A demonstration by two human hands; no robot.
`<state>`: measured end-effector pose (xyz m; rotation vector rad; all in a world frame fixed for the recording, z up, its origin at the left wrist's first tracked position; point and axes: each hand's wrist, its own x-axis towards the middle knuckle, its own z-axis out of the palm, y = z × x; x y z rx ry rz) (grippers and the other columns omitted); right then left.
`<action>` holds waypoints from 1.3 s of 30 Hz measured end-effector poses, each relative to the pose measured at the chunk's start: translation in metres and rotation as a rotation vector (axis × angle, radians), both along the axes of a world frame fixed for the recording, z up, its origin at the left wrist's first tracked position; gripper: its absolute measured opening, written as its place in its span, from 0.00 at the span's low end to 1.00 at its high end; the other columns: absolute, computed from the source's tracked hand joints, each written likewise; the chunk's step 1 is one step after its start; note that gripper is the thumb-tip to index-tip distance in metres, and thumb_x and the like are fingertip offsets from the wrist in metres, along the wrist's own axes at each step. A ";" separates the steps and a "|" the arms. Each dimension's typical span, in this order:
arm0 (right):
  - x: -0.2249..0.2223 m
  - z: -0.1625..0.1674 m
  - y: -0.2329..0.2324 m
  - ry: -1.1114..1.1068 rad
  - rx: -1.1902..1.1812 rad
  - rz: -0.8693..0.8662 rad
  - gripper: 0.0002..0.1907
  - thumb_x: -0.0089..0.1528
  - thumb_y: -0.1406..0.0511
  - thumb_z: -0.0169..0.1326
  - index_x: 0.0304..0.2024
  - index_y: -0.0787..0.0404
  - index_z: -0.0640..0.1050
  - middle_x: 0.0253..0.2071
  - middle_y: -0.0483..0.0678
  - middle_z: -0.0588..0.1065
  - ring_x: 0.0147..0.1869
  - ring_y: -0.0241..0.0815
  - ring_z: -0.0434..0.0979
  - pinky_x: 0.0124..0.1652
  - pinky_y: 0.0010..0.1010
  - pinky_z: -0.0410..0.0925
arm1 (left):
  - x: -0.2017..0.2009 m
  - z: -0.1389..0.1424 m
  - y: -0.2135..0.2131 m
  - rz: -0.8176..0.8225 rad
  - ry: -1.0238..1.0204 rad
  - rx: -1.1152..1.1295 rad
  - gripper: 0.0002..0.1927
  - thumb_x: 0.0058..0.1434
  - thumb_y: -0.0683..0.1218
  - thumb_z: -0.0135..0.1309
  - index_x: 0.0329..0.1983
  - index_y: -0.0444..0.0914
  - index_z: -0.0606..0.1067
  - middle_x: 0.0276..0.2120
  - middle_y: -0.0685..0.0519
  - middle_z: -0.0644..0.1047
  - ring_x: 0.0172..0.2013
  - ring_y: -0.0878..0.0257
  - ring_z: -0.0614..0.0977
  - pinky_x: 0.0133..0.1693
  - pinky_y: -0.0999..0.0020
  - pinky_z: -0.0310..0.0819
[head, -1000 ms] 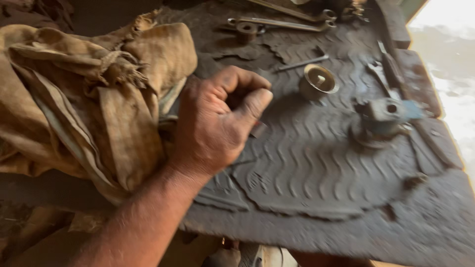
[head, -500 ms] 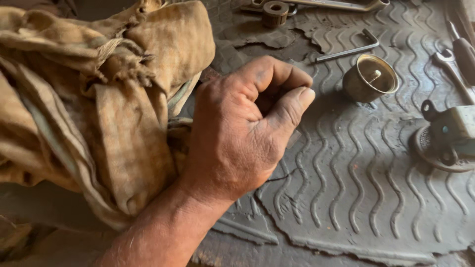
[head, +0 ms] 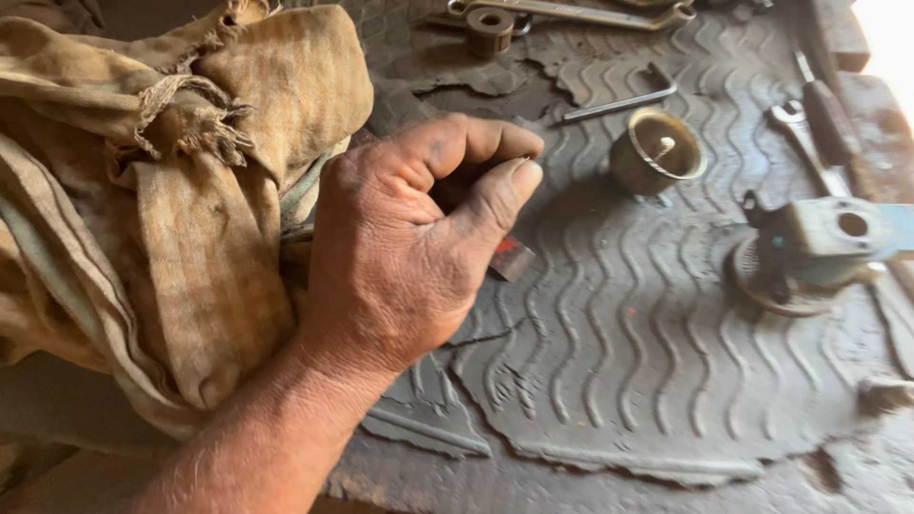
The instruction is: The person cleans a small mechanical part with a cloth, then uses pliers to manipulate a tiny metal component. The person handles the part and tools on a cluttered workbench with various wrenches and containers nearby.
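Small dark block with red patch [head: 511,257] peeks from under thumb, lying on ribbed rubber mat [head: 609,381]; mostly hidden, shape unclear. Left hand [head: 409,247] curled into loose fist over it, thumb pressed to forefinger; whether anything pinched inside, cannot tell. Right hand out of view. Worn tan cloth [head: 162,209] bunched just beside hand, cut off at left edge. Brass cup [head: 657,152], hex key [head: 619,100], grey metal fitting [head: 819,243] well apart to right.

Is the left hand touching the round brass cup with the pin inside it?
Apart. In the head view, a strip of bare ribbed grey rubber mat shows between the left hand and the round brass cup.
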<state>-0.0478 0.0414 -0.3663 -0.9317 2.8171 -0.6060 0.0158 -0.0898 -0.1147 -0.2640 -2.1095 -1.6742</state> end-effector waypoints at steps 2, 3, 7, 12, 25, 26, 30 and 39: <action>0.011 0.001 0.017 0.005 -0.025 0.043 0.24 0.55 0.67 0.61 0.53 0.62 0.73 0.39 0.53 0.75 0.39 0.49 0.77 0.37 0.42 0.70 | 0.001 0.001 0.002 0.010 -0.006 -0.055 0.08 0.67 0.44 0.57 0.45 0.37 0.81 0.37 0.58 0.82 0.33 0.75 0.84 0.30 0.76 0.82; 0.017 0.002 0.028 0.008 -0.032 0.070 0.24 0.55 0.67 0.61 0.53 0.62 0.73 0.39 0.53 0.75 0.39 0.49 0.77 0.37 0.42 0.70 | 0.001 0.002 0.004 0.017 -0.009 -0.079 0.08 0.66 0.44 0.57 0.44 0.37 0.81 0.38 0.58 0.82 0.33 0.75 0.84 0.29 0.76 0.81; 0.048 0.006 0.069 -0.005 -0.067 0.133 0.26 0.54 0.67 0.62 0.55 0.63 0.72 0.39 0.53 0.75 0.39 0.49 0.77 0.37 0.42 0.70 | 0.001 0.009 0.014 -0.001 0.018 -0.241 0.07 0.68 0.42 0.58 0.46 0.36 0.83 0.34 0.56 0.82 0.28 0.71 0.85 0.28 0.76 0.80; 0.083 0.003 0.091 -0.024 -0.090 0.184 0.28 0.54 0.68 0.62 0.56 0.63 0.72 0.39 0.53 0.75 0.39 0.49 0.77 0.37 0.43 0.70 | 0.008 0.016 0.020 0.017 0.001 -0.223 0.07 0.67 0.41 0.58 0.46 0.35 0.82 0.35 0.55 0.81 0.28 0.71 0.84 0.30 0.76 0.80; 0.108 0.022 0.201 -0.271 -0.083 0.144 0.33 0.53 0.68 0.63 0.61 0.65 0.70 0.40 0.55 0.75 0.40 0.49 0.76 0.37 0.43 0.70 | -0.019 0.039 0.028 -0.001 -0.050 -0.331 0.09 0.64 0.38 0.58 0.46 0.35 0.82 0.38 0.52 0.84 0.37 0.66 0.85 0.39 0.74 0.79; 0.113 0.032 0.203 -0.329 -0.066 0.111 0.34 0.53 0.68 0.63 0.61 0.65 0.70 0.40 0.55 0.75 0.40 0.49 0.76 0.37 0.43 0.70 | -0.021 0.047 0.031 -0.003 -0.047 -0.297 0.07 0.64 0.38 0.59 0.45 0.35 0.82 0.38 0.52 0.84 0.38 0.65 0.86 0.40 0.73 0.79; 0.158 0.067 0.224 -0.618 0.045 -0.045 0.35 0.52 0.68 0.63 0.63 0.65 0.70 0.40 0.55 0.75 0.40 0.49 0.76 0.37 0.43 0.69 | -0.023 0.077 0.036 -0.009 -0.099 -0.298 0.07 0.63 0.39 0.60 0.44 0.35 0.82 0.38 0.51 0.84 0.39 0.64 0.86 0.42 0.72 0.79; 0.213 0.139 0.353 -1.157 0.294 -0.741 0.39 0.51 0.69 0.64 0.66 0.66 0.69 0.40 0.56 0.75 0.40 0.49 0.76 0.38 0.44 0.69 | -0.025 0.108 0.031 -0.067 -0.073 -0.229 0.08 0.63 0.38 0.60 0.46 0.34 0.81 0.39 0.50 0.83 0.40 0.62 0.86 0.42 0.71 0.79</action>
